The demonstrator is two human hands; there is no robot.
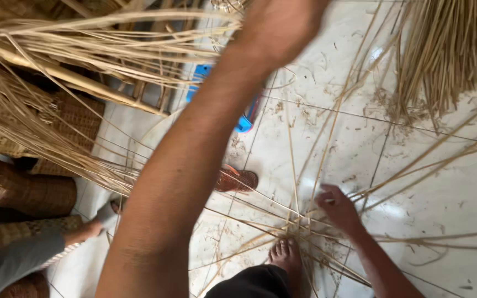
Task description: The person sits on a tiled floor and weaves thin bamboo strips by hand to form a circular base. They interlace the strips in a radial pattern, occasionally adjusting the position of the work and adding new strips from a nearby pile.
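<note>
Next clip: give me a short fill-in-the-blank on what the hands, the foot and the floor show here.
1. The right hand grips thin cane strips where they cross on the ____ floor.
2. A bare ____ presses down on the crossed strips beside that hand.
3. The left hand is raised toward the ____ of the picture, blurred.
4. Under the left forearm lies a flat ____ object on the floor.

Missing words: tiled; foot; top; blue

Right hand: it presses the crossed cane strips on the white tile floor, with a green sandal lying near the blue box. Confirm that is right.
Not quite. In the head view the sandal is reddish brown, not green. The rest stands: the right hand presses the crossed cane strips on the white tile floor, near the blue box.
</note>
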